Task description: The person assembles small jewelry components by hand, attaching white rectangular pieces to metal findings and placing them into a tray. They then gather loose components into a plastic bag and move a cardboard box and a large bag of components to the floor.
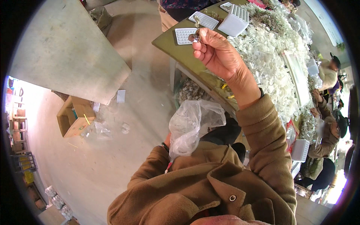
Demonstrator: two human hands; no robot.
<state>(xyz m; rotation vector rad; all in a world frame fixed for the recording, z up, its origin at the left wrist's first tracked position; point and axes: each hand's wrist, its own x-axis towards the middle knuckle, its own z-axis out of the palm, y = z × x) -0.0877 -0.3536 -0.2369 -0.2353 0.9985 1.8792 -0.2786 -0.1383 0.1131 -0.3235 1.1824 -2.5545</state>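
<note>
My right hand (221, 56) is raised over the near corner of the green table (167, 43). Its thumb and fingers pinch a small shiny round piece (194, 38), too small to name. Just above the fingertips a little gold-coloured bit (197, 21) shows; whether it joins that piece I cannot make out. A crumpled clear plastic bag (185, 125) stands over my lap. Behind it my left hand (168, 140) is mostly covered, its fingers hidden. White dimpled trays (183, 36) lie on the table beside my right hand.
A large heap of small clear plastic packets (262, 63) covers much of the table, with a white tray stack (234, 20) at its edge. An open cardboard box (77, 116) stands on the floor at left, below a pale tabletop (71, 48). Co-workers (332, 127) sit at right.
</note>
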